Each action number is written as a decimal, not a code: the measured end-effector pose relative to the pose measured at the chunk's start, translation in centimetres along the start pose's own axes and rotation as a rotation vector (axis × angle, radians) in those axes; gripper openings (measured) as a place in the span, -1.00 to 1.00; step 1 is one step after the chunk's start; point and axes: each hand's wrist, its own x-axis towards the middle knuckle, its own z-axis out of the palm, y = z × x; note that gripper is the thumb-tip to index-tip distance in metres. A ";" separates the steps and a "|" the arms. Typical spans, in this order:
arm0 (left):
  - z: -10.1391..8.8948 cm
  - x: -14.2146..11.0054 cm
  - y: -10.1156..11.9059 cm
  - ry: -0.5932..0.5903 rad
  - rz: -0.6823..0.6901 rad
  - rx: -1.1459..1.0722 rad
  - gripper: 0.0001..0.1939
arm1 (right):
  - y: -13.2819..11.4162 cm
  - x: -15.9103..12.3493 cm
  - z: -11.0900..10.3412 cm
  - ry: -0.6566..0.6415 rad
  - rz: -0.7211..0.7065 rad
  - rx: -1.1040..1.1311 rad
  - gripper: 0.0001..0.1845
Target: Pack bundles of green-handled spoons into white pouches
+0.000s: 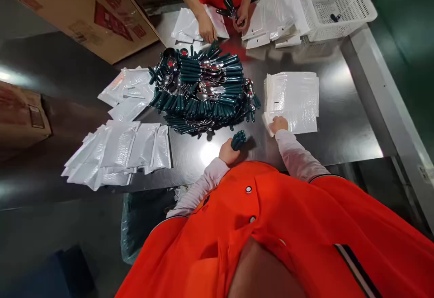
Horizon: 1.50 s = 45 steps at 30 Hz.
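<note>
My left hand (228, 151) is closed around a bundle of green-handled cutlery (238, 140), its handle ends pointing up and to the right. The other ends are hidden by the hand. My right hand (278, 125) grips the near left corner of a white padded mailer (300, 121) at the front of a stack (293, 90). Its fingertips are partly hidden. Beyond my left hand lies a large pile of green-handled spoons and other cutlery (206, 90), many in neat rows.
White mailers (118, 144) that look filled lie at the left of the metal table (339, 121), with more behind them (132, 87). Across the table a co-worker's hands (207, 27) handle mailers and dark-handled pieces. A cardboard box (91, 13) and a white basket (335, 26) stand farther back.
</note>
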 end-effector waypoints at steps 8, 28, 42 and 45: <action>1.9 3.1 0.3 -0.118 0.079 0.406 -0.70 | -3.9 -6.9 4.9 -0.194 -0.254 0.191 -0.72; 2.7 3.3 -0.6 -0.086 -0.031 0.449 -0.31 | -6.6 -9.3 3.0 0.057 -0.597 0.114 -0.57; -1.4 2.7 2.0 -0.197 0.134 0.583 -0.47 | -8.4 -9.2 -5.0 -0.037 -0.876 0.279 -0.55; -3.5 1.1 4.6 -0.058 0.273 0.629 -0.63 | -9.1 -6.2 -8.9 -0.283 -0.906 0.325 -0.35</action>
